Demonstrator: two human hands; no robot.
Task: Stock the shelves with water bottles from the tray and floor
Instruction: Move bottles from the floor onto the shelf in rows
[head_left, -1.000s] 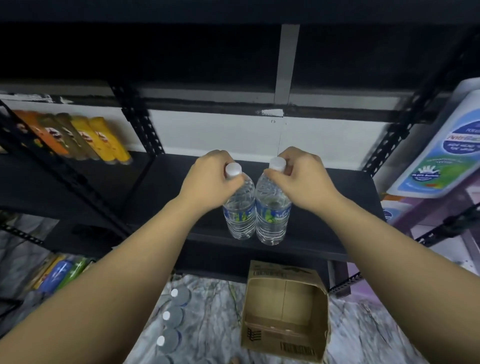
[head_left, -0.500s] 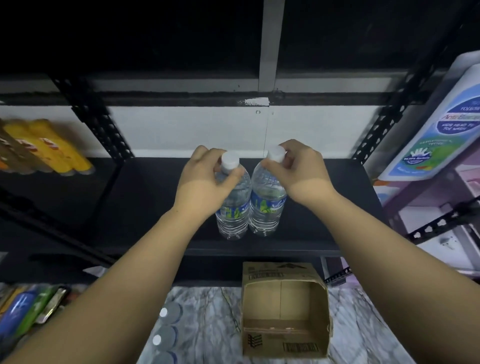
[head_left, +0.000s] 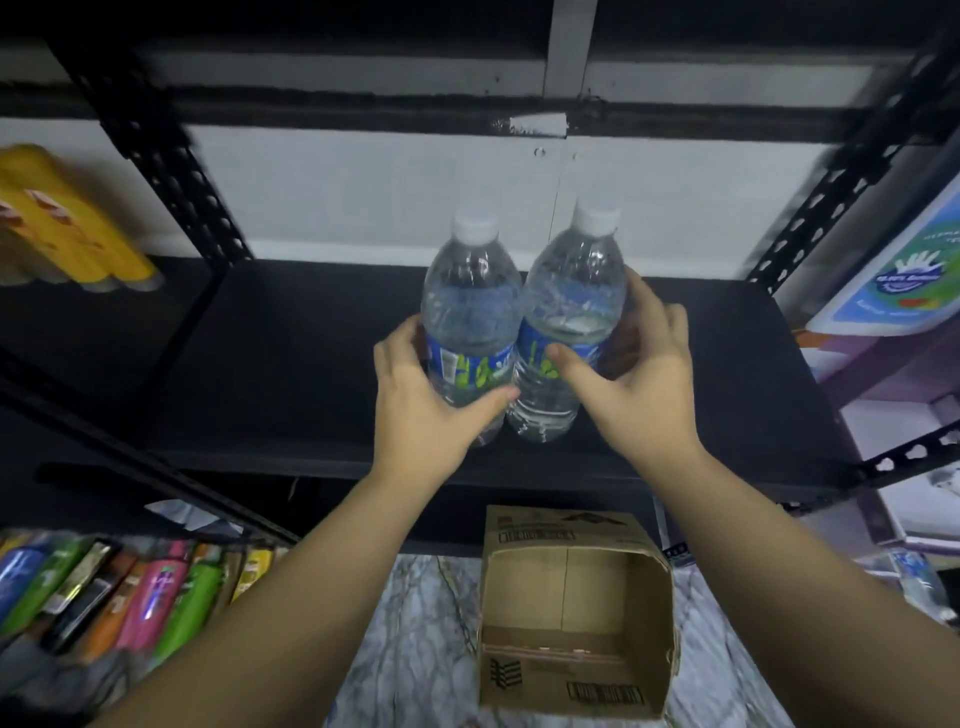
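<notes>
A black metal shelving unit is filling the view against a white wall, its dark shelf board (head_left: 311, 364) carrying two water bottles near the front edge, a little right of the middle.

The left hand (head_left: 426, 400) is curling round the lower body of the left water bottle (head_left: 470, 312), its thumb lying across the front below the blue label and its fingers wrapping the far side. The right hand (head_left: 639, 384) is doing the same to the right water bottle (head_left: 571, 301), thumb on the label and fingers spread round the outer side. The bottles are touching each other and leaning slightly, white caps tipped towards the wall.

The step appears to be setting the pair in place on the board. To do it well, the person should be keeping both grips low, pressing the bottles together so that they move as one, and sliding them back from the front edge until both bases are sitting flat. Only then should the fingers be letting go, since a tilted bottle released early could topple off the edge.

Below the shelf, an open cardboard box (head_left: 576, 613) is standing on the marbled floor (head_left: 415, 623). Yellow bottles (head_left: 62, 223) are lying on the neighbouring shelf at the left, and coloured bottles (head_left: 130, 587) are crowding the lower left corner.
</notes>
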